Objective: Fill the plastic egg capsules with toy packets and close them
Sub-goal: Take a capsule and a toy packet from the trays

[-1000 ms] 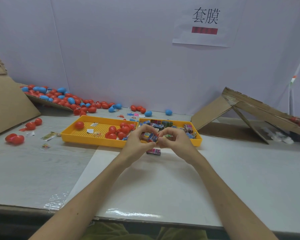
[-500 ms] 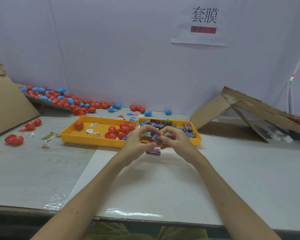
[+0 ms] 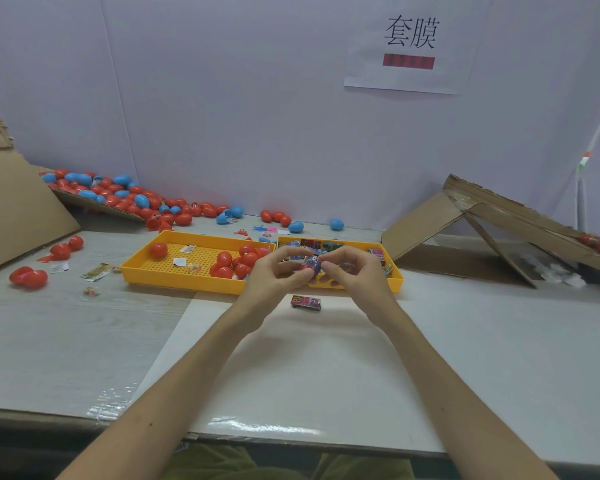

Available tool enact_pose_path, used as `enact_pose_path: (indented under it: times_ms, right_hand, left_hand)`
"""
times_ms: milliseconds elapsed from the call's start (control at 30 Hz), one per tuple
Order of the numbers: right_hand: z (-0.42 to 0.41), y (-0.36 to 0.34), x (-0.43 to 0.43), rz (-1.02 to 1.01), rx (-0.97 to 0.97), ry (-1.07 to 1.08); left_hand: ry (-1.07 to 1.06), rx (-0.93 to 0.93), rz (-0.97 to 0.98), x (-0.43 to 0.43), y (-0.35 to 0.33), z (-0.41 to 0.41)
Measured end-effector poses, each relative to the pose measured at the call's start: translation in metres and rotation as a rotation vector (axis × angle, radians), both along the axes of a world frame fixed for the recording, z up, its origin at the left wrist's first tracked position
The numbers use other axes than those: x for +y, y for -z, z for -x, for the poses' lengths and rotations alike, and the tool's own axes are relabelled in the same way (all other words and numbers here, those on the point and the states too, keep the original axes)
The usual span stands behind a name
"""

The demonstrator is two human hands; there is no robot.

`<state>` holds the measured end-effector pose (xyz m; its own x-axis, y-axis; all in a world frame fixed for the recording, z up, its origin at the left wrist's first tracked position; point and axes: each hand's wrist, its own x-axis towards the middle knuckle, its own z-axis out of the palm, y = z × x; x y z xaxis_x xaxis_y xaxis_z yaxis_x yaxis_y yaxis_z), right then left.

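Observation:
My left hand (image 3: pixel 277 274) and my right hand (image 3: pixel 352 271) meet just in front of the yellow trays. Between their fingertips sits a red egg capsule half (image 3: pixel 306 267) with a blue toy packet (image 3: pixel 313 263) sticking out of it. The left fingers grip the capsule; the right thumb and fingers pinch the packet. A pink toy packet (image 3: pixel 305 302) lies on the table below the hands. The left yellow tray (image 3: pixel 142 268) holds several red capsules (image 3: pixel 224 259). The right yellow tray (image 3: pixel 395 277) holds several toy packets (image 3: pixel 313 243).
Many red and blue capsules (image 3: pixel 125 195) pile on a cardboard sheet at the back left. Two red capsules (image 3: pixel 28 277) lie at the far left. A folded cardboard ramp (image 3: pixel 492 223) stands at the right. A white sheet (image 3: pixel 291 368) covers the table before me.
Both hands have shifted slightly; the packet now sits deeper in the red capsule half, which shows more plainly between the fingertips.

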<state>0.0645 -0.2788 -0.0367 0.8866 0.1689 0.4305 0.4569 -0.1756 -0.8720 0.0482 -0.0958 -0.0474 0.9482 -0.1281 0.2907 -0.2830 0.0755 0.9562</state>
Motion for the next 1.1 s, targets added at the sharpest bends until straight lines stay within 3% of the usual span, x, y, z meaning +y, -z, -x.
enact_pose_path:
  times_ms: [200,367,467,667,800,867,1000,1033,1100]
  right_hand:
    - [-0.002,0.001,-0.002,-0.059,0.038,-0.023]
    - [-0.003,0.004,-0.001,0.005,0.121,-0.130]
    - [-0.005,0.003,-0.002,-0.046,0.142,-0.083]
    - [-0.018,-0.007,-0.020,-0.413,0.448,-0.064]
    - [-0.026,-0.031,-0.031,-0.246,0.647,-0.119]
    - [-0.034,-0.056,-0.043,-0.211,0.612,-0.110]
    - [-0.059,-0.100,-0.087,-0.788,0.451,0.028]
    - [-0.063,-0.104,-0.096,-0.818,0.443,0.091]
    - [-0.066,-0.096,-0.104,-0.652,0.451,0.257]
  left_hand:
    - [0.042,0.055,0.051,-0.007,0.002,0.004]
    - [-0.075,0.084,-0.012,-0.008,0.003,0.001]
    - [-0.184,-0.014,-0.108,-0.009,0.005,-0.001]
    - [-0.311,-0.299,-0.603,0.002,0.011,-0.005]
    - [-0.157,-0.298,-0.798,0.000,0.016,-0.001]
    - [-0.138,-0.272,-0.837,0.001,0.016,0.000]
    - [-0.129,-0.260,-0.830,0.001,0.014,0.000]
    - [-0.127,-0.261,-0.832,0.001,0.014,0.000]
    - [-0.130,-0.259,-0.827,0.001,0.015,0.000]
